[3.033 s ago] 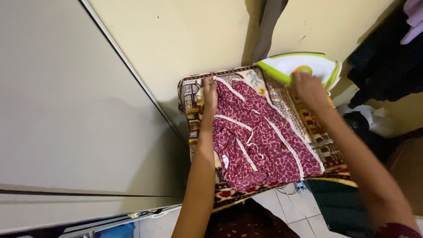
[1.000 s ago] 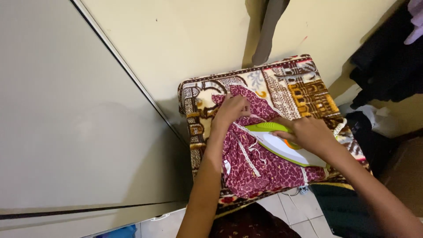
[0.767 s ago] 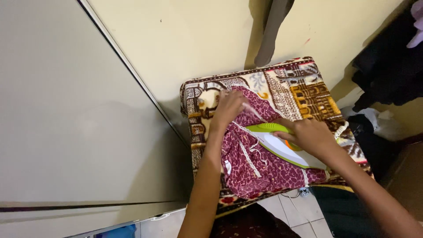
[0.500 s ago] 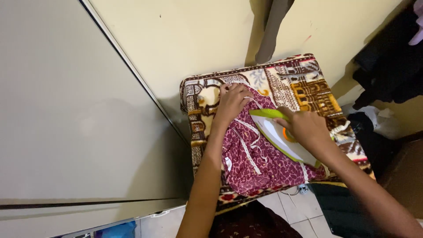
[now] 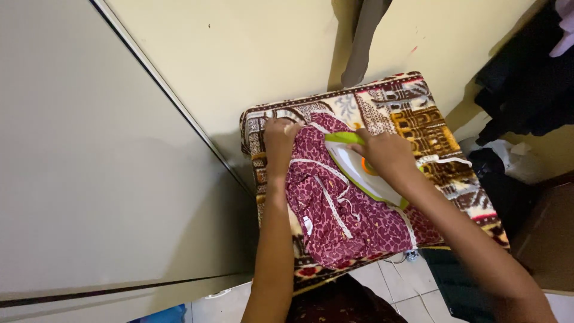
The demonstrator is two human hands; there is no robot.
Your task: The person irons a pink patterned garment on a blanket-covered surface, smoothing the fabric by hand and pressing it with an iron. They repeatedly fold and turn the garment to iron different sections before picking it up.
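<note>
A dark red patterned garment (image 5: pixel 347 215) with white trim lies spread on a patterned blanket (image 5: pixel 412 113) that covers a small table. My right hand (image 5: pixel 385 157) grips the handle of a white and green iron (image 5: pixel 353 164), which rests flat on the garment's upper part with its tip pointing to the far edge. My left hand (image 5: pixel 280 136) presses down on the garment's far left corner, fingers bent over the cloth.
Cream walls meet in a corner behind the table. A grey cloth (image 5: pixel 362 42) hangs on the wall above it. Dark clothes (image 5: pixel 526 90) hang at the right over a pile of bags (image 5: pixel 508 167). White floor tiles (image 5: pixel 394 281) show below the table.
The iron, which three seconds ago stood off the garment at the far right, has come onto it and slid toward the far edge. My left hand moved slightly up along the cloth.
</note>
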